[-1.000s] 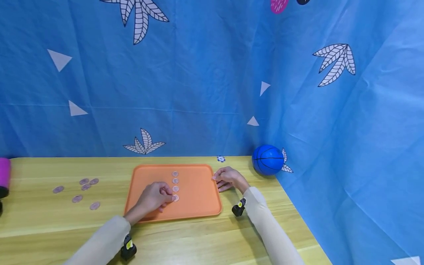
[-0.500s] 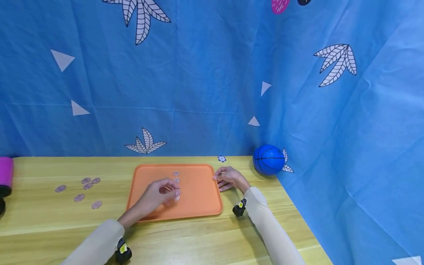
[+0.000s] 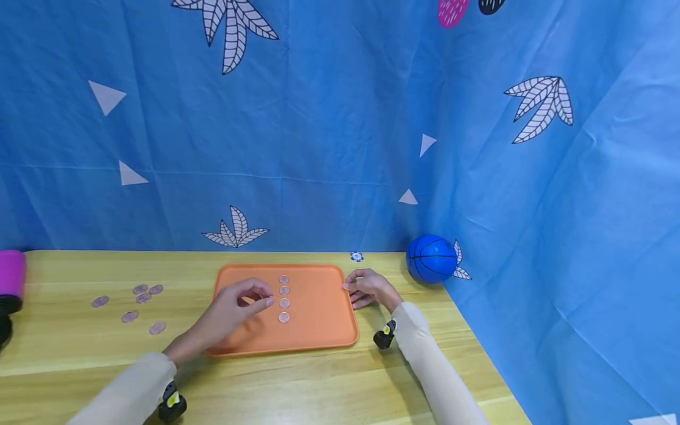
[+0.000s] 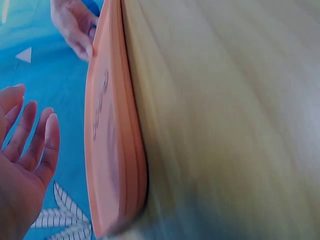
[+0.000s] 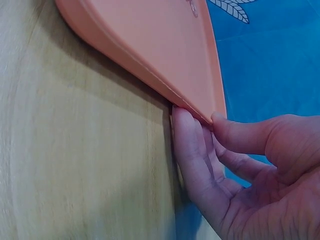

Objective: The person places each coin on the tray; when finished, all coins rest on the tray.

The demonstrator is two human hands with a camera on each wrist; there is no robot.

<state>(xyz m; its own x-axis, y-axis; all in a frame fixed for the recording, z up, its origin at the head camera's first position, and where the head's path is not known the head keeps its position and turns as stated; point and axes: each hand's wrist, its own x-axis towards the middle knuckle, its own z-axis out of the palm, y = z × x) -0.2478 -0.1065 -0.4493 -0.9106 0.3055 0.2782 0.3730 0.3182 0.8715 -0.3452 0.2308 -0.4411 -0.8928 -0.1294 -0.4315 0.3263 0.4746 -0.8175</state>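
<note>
The left hand [image 3: 234, 307], now open and empty, has lifted off the fourth coin [image 3: 284, 317] and drawn back toward frame left; four coins now line the orange tray [image 3: 319, 330] at lower centre. The right hand [image 3: 366, 288] pinches the tray's right rim. Five coins [image 3: 139, 302] remain on the table [image 3: 319, 383] at lower left; farther back sit one chip [image 3: 356, 257] and one blue ball [image 3: 431, 258].

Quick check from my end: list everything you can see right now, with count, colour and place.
tray: 1, orange, table centre
coins on tray: 4, pinkish, one line
coins on table: 6, pinkish, left of tray
chip: 1, blue-white, behind tray
ball: 1, blue, back right corner
cylinder: 1, magenta, far left edge
table: 1, light wood
backdrop: 1, blue, patterned
left hand: open, over tray's left part
right hand: grip pinching tray's right rim
</note>
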